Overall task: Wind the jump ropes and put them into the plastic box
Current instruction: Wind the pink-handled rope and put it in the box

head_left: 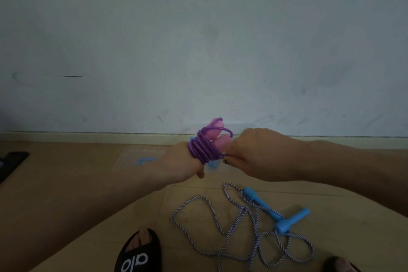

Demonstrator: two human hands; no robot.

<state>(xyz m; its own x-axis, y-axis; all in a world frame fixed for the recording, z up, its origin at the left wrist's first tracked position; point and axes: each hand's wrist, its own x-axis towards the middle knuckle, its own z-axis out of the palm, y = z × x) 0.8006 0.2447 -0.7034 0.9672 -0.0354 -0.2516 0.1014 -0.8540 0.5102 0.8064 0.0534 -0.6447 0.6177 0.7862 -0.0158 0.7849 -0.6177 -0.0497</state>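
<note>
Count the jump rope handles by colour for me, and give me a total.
Pink handles: 2, both bound in the purple rope that the left hand grips
Blue handles: 2, on the floor with the striped rope
Total: 4

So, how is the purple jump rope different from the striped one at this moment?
The purple jump rope is wound in tight coils around its pink handles, held up by the left hand and right hand; the striped jump rope lies loose on the floor, untouched. The purple cord is plain, the striped one twisted blue-white with blue handles. Neither is in the plastic box.
</note>
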